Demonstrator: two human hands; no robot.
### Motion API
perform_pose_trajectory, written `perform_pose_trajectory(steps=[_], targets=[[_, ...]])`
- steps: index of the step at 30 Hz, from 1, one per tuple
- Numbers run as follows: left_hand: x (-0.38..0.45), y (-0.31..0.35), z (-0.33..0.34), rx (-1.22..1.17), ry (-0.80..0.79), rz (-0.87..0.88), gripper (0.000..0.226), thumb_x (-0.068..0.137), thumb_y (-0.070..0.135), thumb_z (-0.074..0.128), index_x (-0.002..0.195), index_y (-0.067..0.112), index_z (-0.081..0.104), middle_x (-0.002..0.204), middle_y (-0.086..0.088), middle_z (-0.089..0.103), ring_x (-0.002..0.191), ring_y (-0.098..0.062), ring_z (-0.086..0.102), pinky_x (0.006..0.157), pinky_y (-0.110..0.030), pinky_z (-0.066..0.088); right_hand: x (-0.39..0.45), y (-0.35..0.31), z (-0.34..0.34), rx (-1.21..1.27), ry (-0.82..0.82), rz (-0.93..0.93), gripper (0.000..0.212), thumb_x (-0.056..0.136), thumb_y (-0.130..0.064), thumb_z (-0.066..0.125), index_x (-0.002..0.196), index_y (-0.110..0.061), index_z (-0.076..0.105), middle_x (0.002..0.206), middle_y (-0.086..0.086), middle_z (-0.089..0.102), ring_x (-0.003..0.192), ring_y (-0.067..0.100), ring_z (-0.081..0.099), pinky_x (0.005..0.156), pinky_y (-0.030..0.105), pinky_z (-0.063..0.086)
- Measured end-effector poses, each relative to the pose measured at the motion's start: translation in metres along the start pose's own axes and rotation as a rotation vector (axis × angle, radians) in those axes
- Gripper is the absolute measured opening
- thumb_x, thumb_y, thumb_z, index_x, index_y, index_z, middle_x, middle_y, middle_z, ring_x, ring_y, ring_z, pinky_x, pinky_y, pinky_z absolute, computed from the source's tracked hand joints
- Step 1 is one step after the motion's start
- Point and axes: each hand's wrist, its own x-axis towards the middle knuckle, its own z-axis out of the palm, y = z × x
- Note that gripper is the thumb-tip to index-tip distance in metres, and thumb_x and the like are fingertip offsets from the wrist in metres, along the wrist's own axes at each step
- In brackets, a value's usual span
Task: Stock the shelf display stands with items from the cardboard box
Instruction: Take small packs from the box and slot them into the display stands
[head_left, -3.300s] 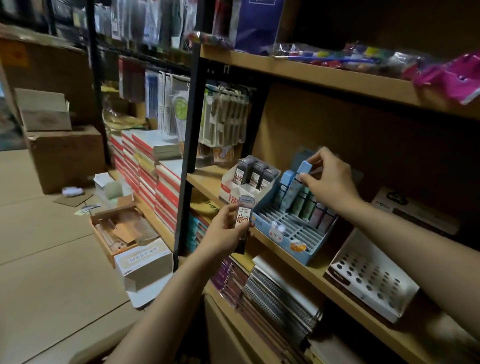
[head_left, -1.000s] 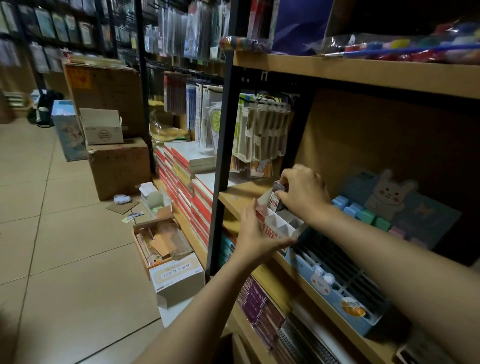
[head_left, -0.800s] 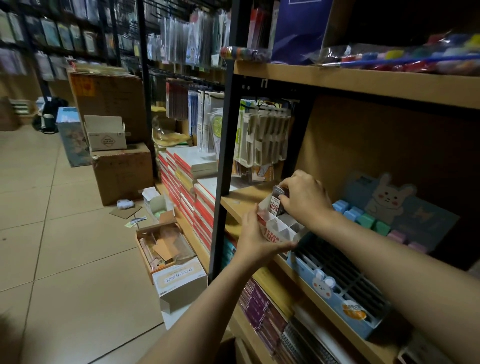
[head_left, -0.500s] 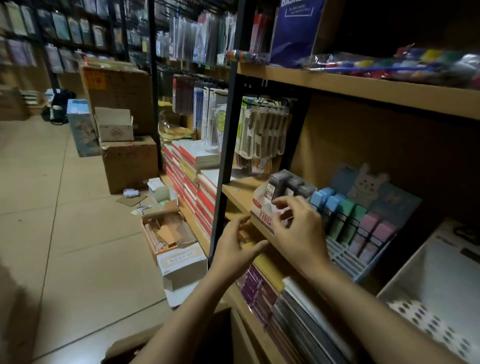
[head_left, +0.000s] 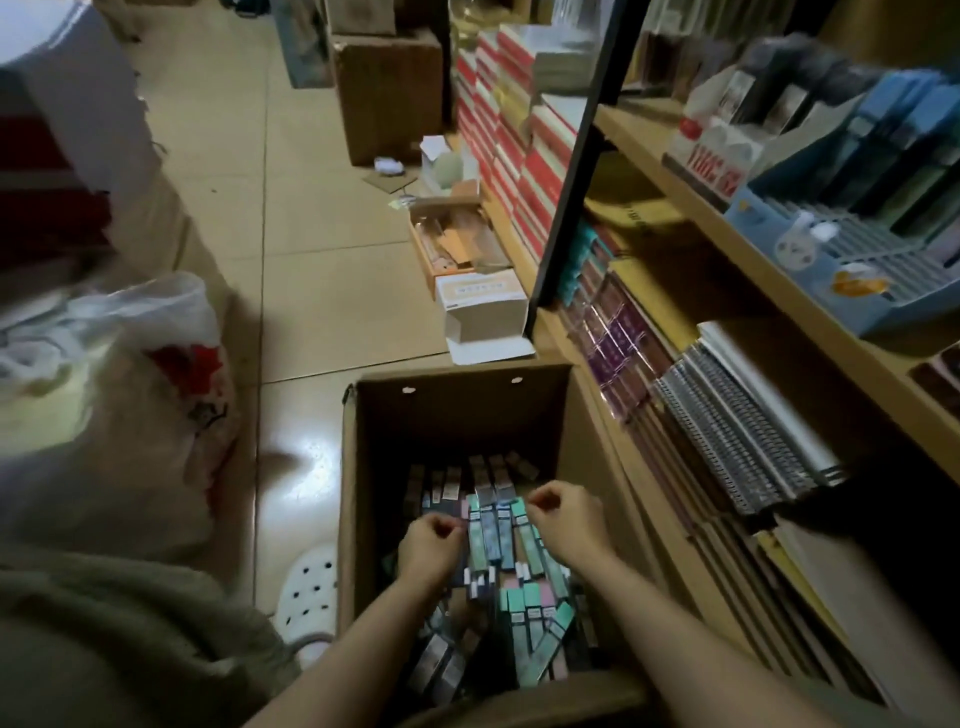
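An open cardboard box (head_left: 457, 415) stands on the floor below me, against the shelving. It holds several slim packs (head_left: 498, 540) in green, blue, pink and grey. Both my hands are down inside it, just above the packs. My left hand (head_left: 431, 545) has its fingers curled, and I see no pack in it. My right hand (head_left: 566, 519) is also curled, its fingertips close to the top of a green pack. Up on the wooden shelf (head_left: 727, 239) sit a white display stand (head_left: 711, 156) with grey packs and a blue display stand (head_left: 831, 280) with coloured packs.
Spiral notebooks (head_left: 743, 431) fill the lower shelf to the right of the box. A black shelf post (head_left: 576, 171) rises behind it. On the floor lie a small white box (head_left: 483, 301), an open tray box (head_left: 452, 244) and a plastic bag (head_left: 145, 332). My white clog (head_left: 306, 587) is left of the box.
My view has dropped from the shelf to the floor box. Both hands left the white display stand and went down into the cardboard box.
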Motion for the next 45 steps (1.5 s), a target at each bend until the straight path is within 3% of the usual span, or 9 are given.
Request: perform_pose_trajectory(steps=[4, 7, 9, 12, 18, 25, 32, 36, 45], targets=[[0.012, -0.033, 0.018, 0.175, 0.028, -0.029, 0.038, 0.093, 0.017, 0.062, 0.13, 0.018, 0.053, 0.135, -0.006, 0.051, 0.112, -0.017, 0.053, 0.086, -0.027, 0.049, 0.008, 0.029, 0.033, -0.05, -0.108, 0.034, 0.031, 0.093, -0.02, 0.064, 0.124, -0.018, 0.063, 0.124, 0.002, 0.061, 0.071, 0.0, 0.052, 0.049, 0.004, 0.04], [0.027, -0.037, 0.031, 0.326, 0.08, 0.057, 0.055, 0.094, 0.019, 0.058, 0.145, 0.02, 0.037, 0.158, -0.002, 0.021, 0.146, -0.023, 0.02, 0.117, -0.038, 0.026, 0.022, 0.042, 0.049, -0.14, -0.161, -0.005, 0.045, 0.096, -0.022, 0.06, 0.14, -0.019, 0.049, 0.14, 0.005, 0.044, 0.094, 0.008, 0.054, 0.077, 0.007, 0.044], [0.041, -0.036, 0.039, 0.4, 0.048, 0.146, 0.061, 0.096, 0.023, 0.054, 0.151, 0.021, 0.027, 0.162, 0.0, 0.007, 0.149, -0.022, 0.003, 0.12, -0.038, 0.013, 0.035, 0.049, 0.061, -0.189, -0.177, -0.036, 0.054, 0.097, -0.02, 0.057, 0.147, -0.02, 0.038, 0.151, 0.005, 0.033, 0.129, 0.02, 0.043, 0.106, 0.027, 0.039], [0.068, -0.039, 0.051, 0.535, 0.012, 0.262, 0.064, 0.099, 0.031, 0.047, 0.154, 0.022, 0.017, 0.163, 0.0, -0.001, 0.15, -0.021, -0.007, 0.12, -0.036, 0.001, 0.053, 0.057, 0.077, -0.294, -0.184, -0.098, 0.062, 0.098, -0.022, 0.053, 0.153, -0.025, 0.024, 0.161, 0.001, 0.013, 0.146, 0.024, 0.021, 0.117, 0.039, 0.025], [0.098, -0.044, 0.057, 0.638, -0.01, 0.286, 0.062, 0.101, 0.033, 0.04, 0.154, 0.014, 0.015, 0.163, -0.006, 0.008, 0.15, -0.024, 0.0, 0.12, -0.034, 0.002, 0.081, 0.06, 0.101, -0.482, -0.287, -0.133, 0.066, 0.103, -0.039, 0.039, 0.156, -0.025, 0.002, 0.164, 0.0, -0.01, 0.151, 0.023, -0.004, 0.121, 0.043, 0.014], [0.068, -0.055, 0.065, 0.616, -0.069, 0.27, 0.068, 0.101, 0.038, 0.041, 0.156, 0.018, 0.007, 0.163, -0.002, -0.012, 0.148, -0.017, -0.015, 0.118, -0.034, -0.005, 0.072, 0.069, 0.12, -0.624, -0.377, -0.113, 0.069, 0.103, -0.044, 0.029, 0.155, -0.018, -0.009, 0.162, -0.002, -0.017, 0.15, 0.024, -0.013, 0.121, 0.049, 0.001], [0.048, -0.056, 0.061, 0.584, -0.059, 0.301, 0.056, 0.1, 0.029, 0.045, 0.152, 0.018, 0.027, 0.163, 0.003, 0.006, 0.15, -0.017, -0.001, 0.122, -0.034, 0.012, 0.05, 0.081, 0.107, -0.628, -0.348, -0.181, 0.064, 0.102, -0.041, 0.037, 0.156, -0.019, 0.012, 0.164, -0.002, 0.002, 0.15, 0.02, 0.005, 0.121, 0.043, 0.013], [0.051, -0.049, 0.06, 0.436, 0.097, 0.351, 0.037, 0.097, 0.021, 0.051, 0.135, 0.018, 0.052, 0.151, 0.003, 0.036, 0.139, -0.011, 0.022, 0.106, -0.016, 0.024, 0.053, 0.078, 0.103, -0.568, -0.208, -0.221, 0.047, 0.099, -0.036, 0.043, 0.143, -0.021, 0.042, 0.152, -0.001, 0.031, 0.14, 0.018, 0.028, 0.114, 0.035, 0.026], [0.098, -0.028, 0.066, 0.52, 0.165, 0.247, 0.051, 0.086, 0.034, 0.068, 0.132, 0.023, 0.048, 0.133, 0.004, 0.047, 0.126, -0.017, 0.036, 0.105, -0.032, 0.036, 0.094, 0.072, 0.11, -0.427, -0.08, -0.107, 0.058, 0.094, -0.029, 0.06, 0.145, -0.018, 0.034, 0.14, 0.003, 0.042, 0.129, 0.02, 0.04, 0.103, 0.029, 0.039]])
